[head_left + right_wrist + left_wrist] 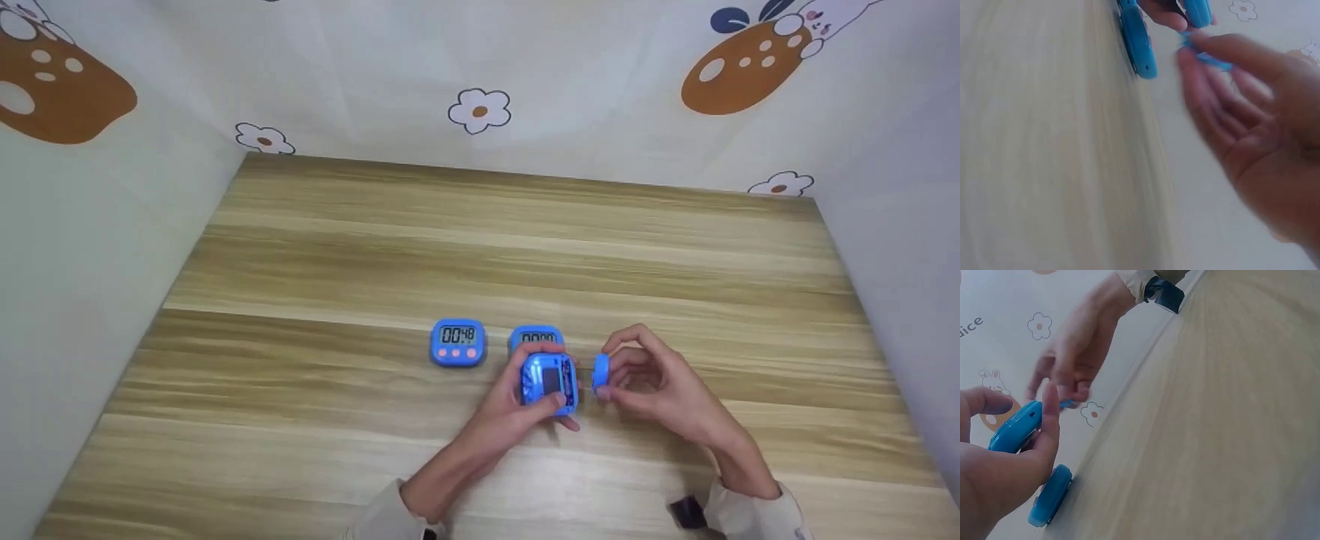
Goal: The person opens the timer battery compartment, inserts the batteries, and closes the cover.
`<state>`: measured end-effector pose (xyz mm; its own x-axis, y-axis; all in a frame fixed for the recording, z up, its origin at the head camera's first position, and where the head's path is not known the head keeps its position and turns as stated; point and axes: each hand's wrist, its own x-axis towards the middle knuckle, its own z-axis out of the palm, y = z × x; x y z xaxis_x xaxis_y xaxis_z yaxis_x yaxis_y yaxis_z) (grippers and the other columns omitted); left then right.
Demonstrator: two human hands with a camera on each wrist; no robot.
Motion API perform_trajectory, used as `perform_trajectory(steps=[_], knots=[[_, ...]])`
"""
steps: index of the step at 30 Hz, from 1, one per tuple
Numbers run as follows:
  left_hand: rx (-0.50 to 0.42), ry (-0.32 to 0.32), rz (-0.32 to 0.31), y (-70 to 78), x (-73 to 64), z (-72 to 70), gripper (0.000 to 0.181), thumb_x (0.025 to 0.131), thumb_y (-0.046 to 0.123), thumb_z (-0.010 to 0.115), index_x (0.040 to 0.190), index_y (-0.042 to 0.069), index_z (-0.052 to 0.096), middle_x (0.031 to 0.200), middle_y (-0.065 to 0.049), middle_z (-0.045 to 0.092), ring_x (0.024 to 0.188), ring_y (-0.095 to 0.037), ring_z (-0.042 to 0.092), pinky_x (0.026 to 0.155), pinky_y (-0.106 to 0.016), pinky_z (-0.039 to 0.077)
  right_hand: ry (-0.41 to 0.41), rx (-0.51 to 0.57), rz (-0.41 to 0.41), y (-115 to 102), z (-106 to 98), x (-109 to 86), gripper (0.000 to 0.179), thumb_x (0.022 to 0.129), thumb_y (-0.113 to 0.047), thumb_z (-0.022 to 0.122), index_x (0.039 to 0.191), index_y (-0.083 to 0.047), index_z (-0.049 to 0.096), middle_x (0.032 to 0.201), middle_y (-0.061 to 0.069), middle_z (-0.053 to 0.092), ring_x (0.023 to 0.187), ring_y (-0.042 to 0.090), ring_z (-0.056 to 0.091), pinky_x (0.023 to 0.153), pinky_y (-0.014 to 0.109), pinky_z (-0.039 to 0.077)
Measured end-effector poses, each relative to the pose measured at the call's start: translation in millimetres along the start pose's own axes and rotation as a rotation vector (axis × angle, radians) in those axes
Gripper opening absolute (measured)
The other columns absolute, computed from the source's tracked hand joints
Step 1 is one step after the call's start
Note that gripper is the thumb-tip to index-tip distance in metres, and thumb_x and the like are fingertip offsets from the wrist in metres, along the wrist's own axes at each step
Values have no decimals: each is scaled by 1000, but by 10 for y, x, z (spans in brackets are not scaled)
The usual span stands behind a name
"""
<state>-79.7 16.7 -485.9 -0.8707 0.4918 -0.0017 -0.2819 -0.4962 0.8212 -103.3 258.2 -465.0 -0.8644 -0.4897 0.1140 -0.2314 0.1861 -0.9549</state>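
Note:
My left hand (510,405) grips a blue digital timer (536,382) with its back turned up. Along the right side of that back, the battery compartment (568,379) lies uncovered, and my thumb presses near it. Just to the right, my right hand (667,386) pinches a small blue battery cover (601,372) between thumb and fingers, apart from the timer. In the right wrist view the cover (1213,61) is blurred and partly hidden by fingers. The left wrist view shows the held timer (1019,427) edge-on; its compartment is hidden there.
A blue timer (457,343) with pink buttons stands on the wooden table (300,405) left of my hands. Another blue timer (535,335) sits just behind my left hand, partly covered by it. Pale curtains (390,67) printed with flowers surround the table.

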Motion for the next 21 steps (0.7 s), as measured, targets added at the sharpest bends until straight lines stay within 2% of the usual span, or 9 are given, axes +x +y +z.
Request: perform_trajectory(steps=[3, 5, 11, 21], knots=[[-4, 6, 21, 3, 9, -9, 55, 93, -4, 59, 142, 11, 38, 143, -24, 40, 125, -46, 44, 81, -59, 55, 15, 115, -53, -38, 69, 7, 49, 80, 13, 72, 121, 1, 48, 93, 22, 65, 85, 30, 65, 75, 34, 58], [-6, 5, 40, 2, 10, -13, 55, 94, -4, 59, 143, 9, 38, 143, -24, 41, 125, -43, 47, 81, -60, 55, 5, 144, -69, -39, 115, 9, 49, 81, 12, 72, 122, 1, 47, 95, 23, 65, 86, 29, 65, 76, 34, 58], [4, 7, 73, -11, 8, -11, 55, 94, -3, 59, 143, 8, 37, 143, -26, 41, 122, -38, 51, 79, -59, 56, 34, 90, -22, -49, 186, 1, 49, 82, 3, 76, 123, -3, 51, 99, 18, 64, 89, 28, 62, 78, 32, 57], [101, 75, 12, 4, 5, -9, 54, 93, -2, 62, 140, 17, 43, 140, -15, 46, 116, -36, 55, 78, -56, 57, 30, 72, 4, -69, 241, 17, 49, 83, -2, 77, 125, -5, 53, 105, 17, 60, 88, 29, 62, 79, 32, 57]])
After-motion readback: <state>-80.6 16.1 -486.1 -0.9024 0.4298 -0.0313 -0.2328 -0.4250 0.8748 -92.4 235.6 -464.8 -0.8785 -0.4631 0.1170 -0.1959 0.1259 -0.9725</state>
